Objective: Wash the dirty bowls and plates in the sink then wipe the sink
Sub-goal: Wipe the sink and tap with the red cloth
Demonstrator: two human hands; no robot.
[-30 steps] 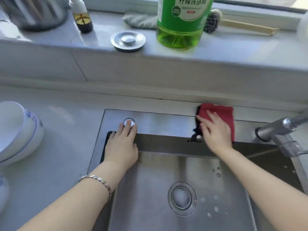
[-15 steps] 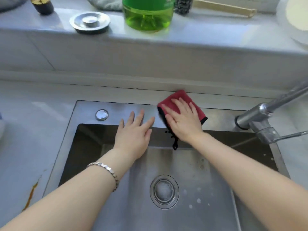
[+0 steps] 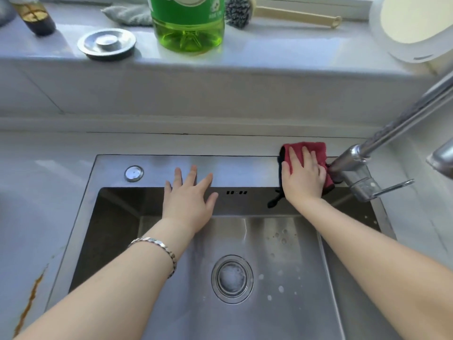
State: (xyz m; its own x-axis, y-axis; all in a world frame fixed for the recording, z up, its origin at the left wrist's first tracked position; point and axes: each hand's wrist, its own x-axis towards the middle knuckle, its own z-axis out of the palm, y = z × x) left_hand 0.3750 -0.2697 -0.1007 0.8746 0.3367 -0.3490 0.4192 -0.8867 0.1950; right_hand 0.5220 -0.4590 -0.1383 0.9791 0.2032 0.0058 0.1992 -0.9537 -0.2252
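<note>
Hands (image 3: 188, 200) two, cloth (image 3: 316, 149) one

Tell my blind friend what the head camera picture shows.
The right hand presses a red cloth on the back rim of the sink, next to the tap. The left hand rests flat on that rim. A soap bottle stands behind.

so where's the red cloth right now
In the head view the red cloth lies on the sink's back rim at the right, pressed under the right hand, against the faucet base.
</note>
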